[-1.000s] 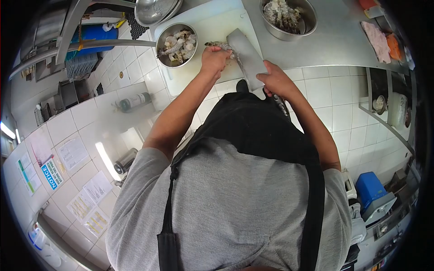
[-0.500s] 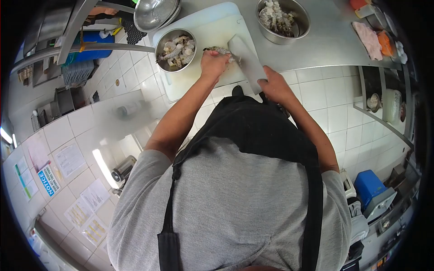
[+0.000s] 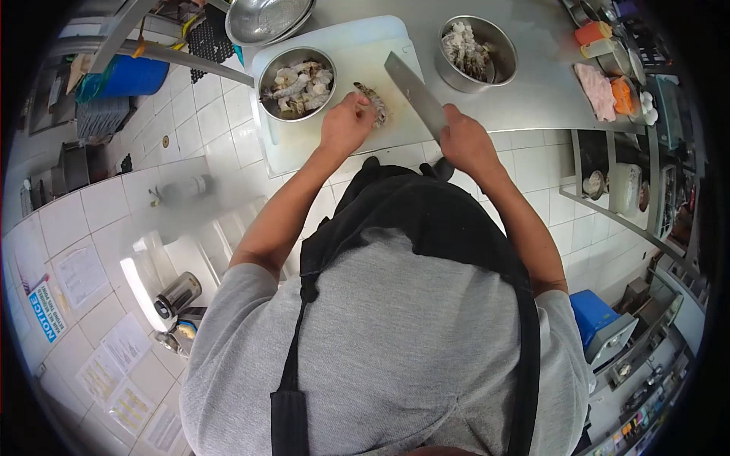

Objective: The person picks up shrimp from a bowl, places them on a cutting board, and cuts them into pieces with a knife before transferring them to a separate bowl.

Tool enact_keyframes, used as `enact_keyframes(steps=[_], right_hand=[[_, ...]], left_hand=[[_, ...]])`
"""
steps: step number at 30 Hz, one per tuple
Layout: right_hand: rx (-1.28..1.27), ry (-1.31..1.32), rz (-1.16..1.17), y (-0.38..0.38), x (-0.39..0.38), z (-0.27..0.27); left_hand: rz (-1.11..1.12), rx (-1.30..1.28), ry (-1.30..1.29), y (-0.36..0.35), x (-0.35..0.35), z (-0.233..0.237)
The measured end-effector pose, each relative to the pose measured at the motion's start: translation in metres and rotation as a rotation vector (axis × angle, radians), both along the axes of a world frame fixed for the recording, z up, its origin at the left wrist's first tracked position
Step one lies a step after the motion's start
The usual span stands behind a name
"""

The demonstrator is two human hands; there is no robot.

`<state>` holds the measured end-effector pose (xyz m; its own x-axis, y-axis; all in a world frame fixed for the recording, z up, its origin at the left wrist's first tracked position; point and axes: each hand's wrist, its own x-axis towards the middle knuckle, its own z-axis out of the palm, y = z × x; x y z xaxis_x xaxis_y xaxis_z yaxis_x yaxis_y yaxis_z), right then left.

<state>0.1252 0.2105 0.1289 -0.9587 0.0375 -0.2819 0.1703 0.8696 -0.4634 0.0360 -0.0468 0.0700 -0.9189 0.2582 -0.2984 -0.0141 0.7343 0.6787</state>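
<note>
My left hand (image 3: pixel 347 121) is closed on a raw shrimp (image 3: pixel 379 108), pinching it with the fingertips over the white cutting board (image 3: pixel 353 38). My right hand (image 3: pixel 466 140) grips the handle of a broad-bladed knife (image 3: pixel 414 93). Its blade slants up and left across the board's right part, a small gap away from the shrimp. Left of my left hand, a steel bowl (image 3: pixel 296 52) full of shrimp stands on the board. Beyond the knife, a second steel bowl (image 3: pixel 504 61) holds pale shrimp meat and darker pieces.
A steel colander (image 3: pixel 262 19) stands past the board's far left corner. On the steel counter (image 3: pixel 532 91) at right lie a pink cloth (image 3: pixel 595 91) and an orange cloth (image 3: pixel 622 96). Shelves with containers (image 3: pixel 625 186) sit below the counter at right.
The knife has come away from the shrimp, and its blade has turned. My left hand has turned the shrimp so it lies more lengthwise. The whole view has shifted slightly.
</note>
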Motion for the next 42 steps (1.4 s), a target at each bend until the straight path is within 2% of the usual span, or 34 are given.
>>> enact_keyframes(steps=[2, 3, 5, 8, 10, 13, 15, 18, 20, 21, 23, 28, 30, 32, 36, 42], right_hand=[[-0.024, -0.003, 0.065, -0.006, 0.008, 0.004], [-0.034, -0.042, 0.089, -0.007, 0.01, 0.004], [-0.051, -0.087, 0.074, -0.001, 0.01, -0.003], [-0.052, -0.094, 0.029, 0.005, 0.007, -0.004], [-0.035, -0.057, -0.017, 0.004, 0.006, -0.002], [-0.045, -0.035, 0.034, 0.006, -0.001, -0.002], [-0.059, -0.123, 0.073, 0.008, -0.004, -0.008], [0.001, -0.058, 0.021, 0.007, 0.0, -0.009], [0.005, -0.011, -0.006, 0.006, 0.008, -0.005], [0.014, 0.035, -0.037, 0.005, 0.012, 0.0], [0.012, 0.059, -0.031, -0.002, 0.021, 0.011], [-0.009, 0.086, 0.046, -0.018, 0.021, 0.0], [0.075, -0.028, 0.086, -0.019, 0.017, -0.012], [0.098, -0.004, 0.104, -0.02, 0.016, -0.006], [0.163, -0.005, 0.146, -0.015, 0.021, 0.019], [0.166, 0.01, 0.154, -0.023, 0.009, 0.009]], left_hand=[[-0.098, 0.105, 0.268, -0.005, -0.003, -0.013], [-0.094, 0.112, 0.27, -0.003, -0.006, -0.017], [-0.287, 0.121, 0.523, 0.001, -0.011, -0.024], [-0.395, 0.015, 0.576, 0.007, -0.019, -0.019], [-0.386, 0.042, 0.575, 0.006, -0.019, -0.027], [-0.378, 0.071, 0.579, 0.005, -0.019, -0.025], [-0.382, 0.071, 0.578, 0.005, -0.015, -0.022], [-0.387, -0.021, 0.603, 0.008, -0.014, -0.014], [-0.356, -0.197, 0.505, 0.015, -0.013, -0.004], [-0.353, -0.201, 0.503, 0.018, -0.016, 0.0], [-0.436, -0.402, 0.296, 0.024, -0.023, 0.007], [-0.463, -0.443, 0.216, 0.032, -0.033, 0.02], [-0.456, -0.451, 0.201, 0.033, -0.03, 0.015], [-0.387, -0.21, 0.523, 0.032, -0.028, -0.007], [-0.331, -0.161, 0.507, 0.034, -0.023, -0.013], [-0.245, -0.029, 0.498, 0.036, -0.021, -0.022]])
